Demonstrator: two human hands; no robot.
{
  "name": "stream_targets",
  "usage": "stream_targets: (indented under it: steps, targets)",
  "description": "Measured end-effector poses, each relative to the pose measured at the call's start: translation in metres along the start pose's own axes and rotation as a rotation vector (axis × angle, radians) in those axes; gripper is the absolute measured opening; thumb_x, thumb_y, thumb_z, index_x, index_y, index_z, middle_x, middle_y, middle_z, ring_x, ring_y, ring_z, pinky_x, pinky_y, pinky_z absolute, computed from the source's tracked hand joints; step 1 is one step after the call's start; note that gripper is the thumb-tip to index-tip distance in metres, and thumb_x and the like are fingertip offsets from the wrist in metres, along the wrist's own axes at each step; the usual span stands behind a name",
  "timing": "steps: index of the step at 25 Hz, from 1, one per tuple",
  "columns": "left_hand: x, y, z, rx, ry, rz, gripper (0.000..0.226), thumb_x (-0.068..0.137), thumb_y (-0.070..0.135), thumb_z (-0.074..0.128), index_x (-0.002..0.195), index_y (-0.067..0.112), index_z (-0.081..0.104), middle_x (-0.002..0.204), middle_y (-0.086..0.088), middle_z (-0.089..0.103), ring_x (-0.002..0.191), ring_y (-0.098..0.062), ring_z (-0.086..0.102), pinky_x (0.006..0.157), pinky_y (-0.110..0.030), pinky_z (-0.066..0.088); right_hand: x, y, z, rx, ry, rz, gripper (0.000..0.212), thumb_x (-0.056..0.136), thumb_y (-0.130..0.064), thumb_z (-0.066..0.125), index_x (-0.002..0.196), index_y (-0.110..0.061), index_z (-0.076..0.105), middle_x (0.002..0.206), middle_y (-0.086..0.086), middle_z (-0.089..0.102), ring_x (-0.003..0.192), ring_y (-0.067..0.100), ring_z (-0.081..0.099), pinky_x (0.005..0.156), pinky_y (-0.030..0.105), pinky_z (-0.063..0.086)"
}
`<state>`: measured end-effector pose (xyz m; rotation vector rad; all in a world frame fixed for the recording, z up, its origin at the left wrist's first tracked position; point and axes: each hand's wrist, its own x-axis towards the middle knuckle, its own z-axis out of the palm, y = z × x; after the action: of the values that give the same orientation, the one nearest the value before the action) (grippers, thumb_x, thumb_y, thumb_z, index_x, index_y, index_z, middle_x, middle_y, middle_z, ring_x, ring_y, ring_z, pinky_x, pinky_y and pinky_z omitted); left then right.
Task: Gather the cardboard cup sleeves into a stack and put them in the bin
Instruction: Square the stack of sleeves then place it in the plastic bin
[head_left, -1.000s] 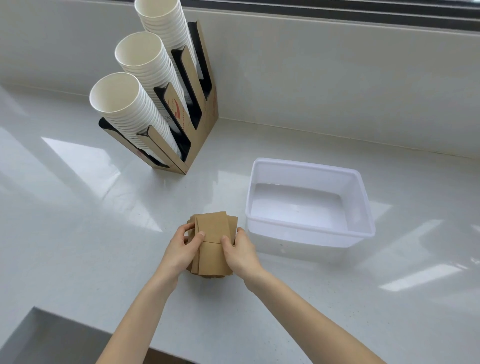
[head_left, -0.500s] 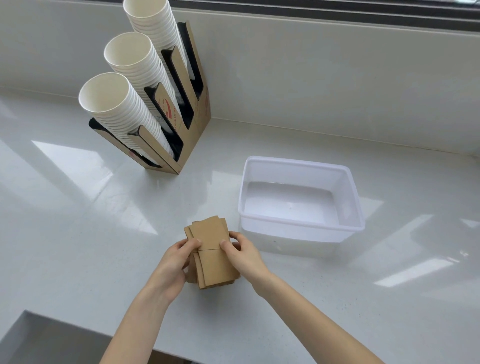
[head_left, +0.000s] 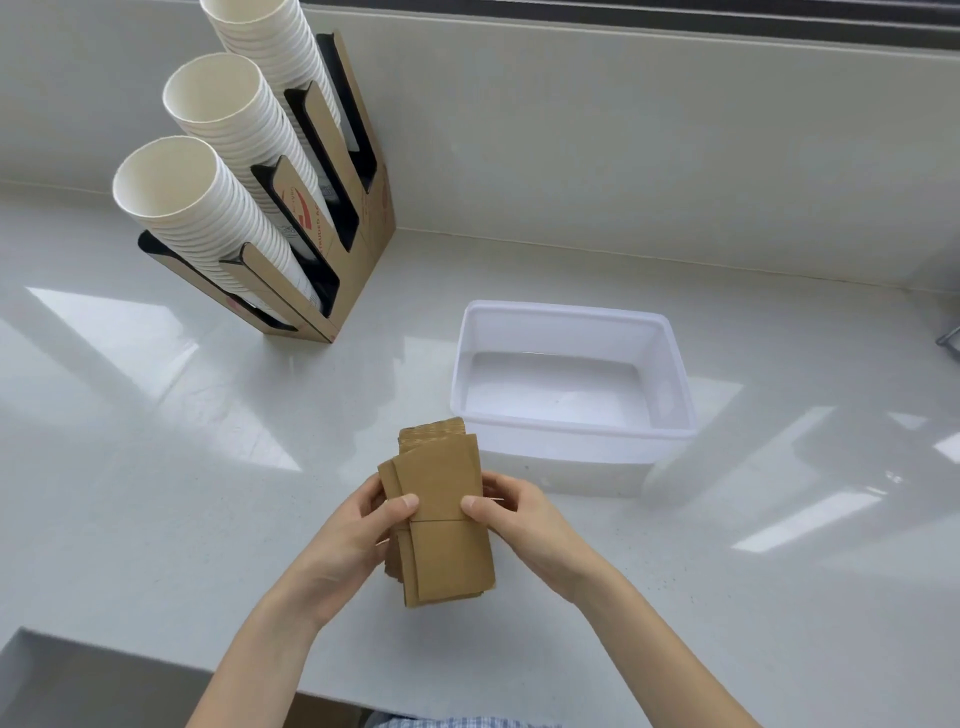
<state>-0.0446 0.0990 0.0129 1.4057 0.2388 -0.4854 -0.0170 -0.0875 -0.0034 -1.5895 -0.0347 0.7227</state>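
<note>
- The white tabletop (head_left: 156, 467) carries everything.
- A cup holder (head_left: 343, 218) with white paper cups (head_left: 208, 208) stands back left.
- The clear bin (head_left: 571, 317) sits right of centre.
- The stack of cardboard sleeves (head_left: 441, 519), just left of the bin's near corner, runs lengthwise away from the person; it seems lifted slightly.
- The left hand (head_left: 353, 545) and right hand (head_left: 524, 525) grip its long sides, fingers closed on it.

Three cup stacks (head_left: 218, 208); one bin (head_left: 675, 364)
</note>
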Motion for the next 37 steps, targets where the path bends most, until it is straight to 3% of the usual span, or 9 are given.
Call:
stream_targets:
  steps: [6,9,13,18,20,26,30,34,37]
  targets:
    - [0.009,0.008,0.017,0.135,-0.119,0.107,0.074,0.058,0.038,0.069,0.127,0.028,0.042,0.123,0.007,0.055,0.09,-0.008,0.065,0.072,-0.024,0.052,-0.029,-0.004,-0.032,-0.039,0.062,-0.125,0.055,0.073,-0.027,0.063,0.126,-0.022,0.048,0.125,-0.004,0.059,0.113,0.001,0.055,0.089,0.012,0.047]
    - [0.017,0.015,0.032,0.151,-0.174,0.17,0.068,0.062,0.031,0.069,0.124,0.035,0.042,0.122,0.007,0.057,0.092,-0.009,0.064,0.071,-0.023,0.054,-0.038,-0.009,-0.046,-0.044,0.11,-0.185,0.052,0.072,-0.022,0.063,0.119,-0.033,0.047,0.128,-0.003,0.054,0.114,-0.002,0.053,0.096,0.013,0.045]
    - [0.031,0.025,0.051,0.18,-0.26,0.235,0.063,0.066,0.02,0.068,0.118,0.045,0.042,0.128,0.014,0.051,0.104,-0.007,0.06,0.082,-0.019,0.052,-0.048,-0.01,-0.059,-0.092,0.198,-0.25,0.055,0.073,-0.013,0.061,0.116,-0.042,0.043,0.13,-0.003,0.05,0.118,-0.001,0.05,0.097,0.01,0.041]
    - [0.041,0.013,0.07,0.273,-0.295,0.299,0.071,0.069,0.023,0.062,0.128,0.045,0.031,0.136,0.016,0.046,0.123,-0.002,0.046,0.094,-0.013,0.041,-0.052,0.001,-0.061,-0.184,0.299,-0.304,0.067,0.073,-0.014,0.058,0.131,-0.037,0.034,0.132,-0.01,0.042,0.122,-0.002,0.045,0.1,0.011,0.038]
    - [0.041,0.001,0.078,0.334,-0.299,0.286,0.073,0.067,0.024,0.061,0.129,0.043,0.029,0.129,0.026,0.049,0.121,0.007,0.044,0.09,-0.006,0.038,-0.05,0.014,-0.056,-0.239,0.317,-0.268,0.071,0.075,-0.016,0.06,0.135,-0.036,0.027,0.133,-0.013,0.037,0.12,-0.006,0.043,0.099,0.009,0.037]
    - [0.045,-0.007,0.072,0.405,-0.264,0.214,0.081,0.062,0.023,0.067,0.133,0.019,0.027,0.117,0.019,0.052,0.103,0.014,0.052,0.083,-0.001,0.039,-0.04,0.026,-0.05,-0.317,0.307,-0.221,0.082,0.079,-0.015,0.063,0.141,-0.032,0.012,0.138,-0.012,0.03,0.124,-0.016,0.03,0.097,-0.002,0.027]
    - [0.046,-0.014,0.082,0.426,-0.283,0.19,0.075,0.07,0.008,0.051,0.137,0.002,0.017,0.115,0.022,0.042,0.094,0.029,0.045,0.076,0.003,0.038,-0.034,0.022,-0.039,-0.391,0.278,-0.203,0.092,0.073,-0.021,0.052,0.144,-0.026,-0.006,0.141,-0.008,0.016,0.119,-0.011,0.035,0.099,0.015,0.039]
    - [0.045,-0.007,0.081,0.381,-0.268,0.189,0.079,0.068,0.013,0.054,0.136,0.025,0.016,0.12,0.025,0.041,0.098,0.028,0.044,0.077,0.004,0.036,-0.036,0.025,-0.046,-0.415,0.27,-0.192,0.086,0.078,-0.01,0.053,0.144,-0.024,0.0,0.142,-0.005,0.019,0.117,-0.024,0.027,0.09,-0.006,0.027]
    - [0.045,-0.001,0.074,0.407,-0.249,0.209,0.078,0.064,0.03,0.06,0.127,0.045,0.016,0.122,0.025,0.046,0.104,0.022,0.045,0.082,0.003,0.036,-0.036,0.032,-0.052,-0.406,0.285,-0.175,0.085,0.079,-0.013,0.056,0.144,-0.026,0.003,0.142,-0.004,0.025,0.129,-0.011,0.025,0.101,-0.002,0.022]
